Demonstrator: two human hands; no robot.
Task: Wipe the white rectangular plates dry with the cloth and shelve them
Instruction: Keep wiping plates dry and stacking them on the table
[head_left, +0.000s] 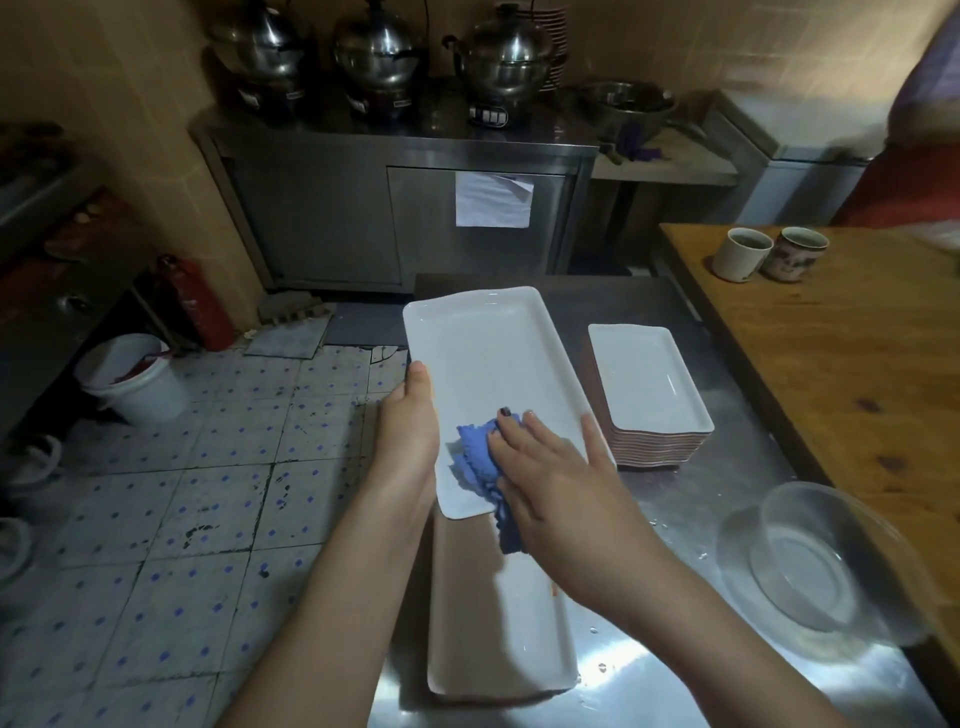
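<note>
Head view, left grip (408, 421) clamps glossy plate (488, 353), right grip (550, 467) spread on nubby cloth (475, 457)

A smooth, glossy white glaze is shown by the gripped plate (493, 364). Pressed on it, the blue cloth (475, 457) is seen as nubby and matt. Below the grip, the table (727, 519) is of shiny brushed metal.

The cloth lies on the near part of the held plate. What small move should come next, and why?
Probably slide the blue cloth toward the far end of the held plate. The right hand presses it flat on the near part only, the far part lies uncovered, and the left hand grips the left edge.
</note>
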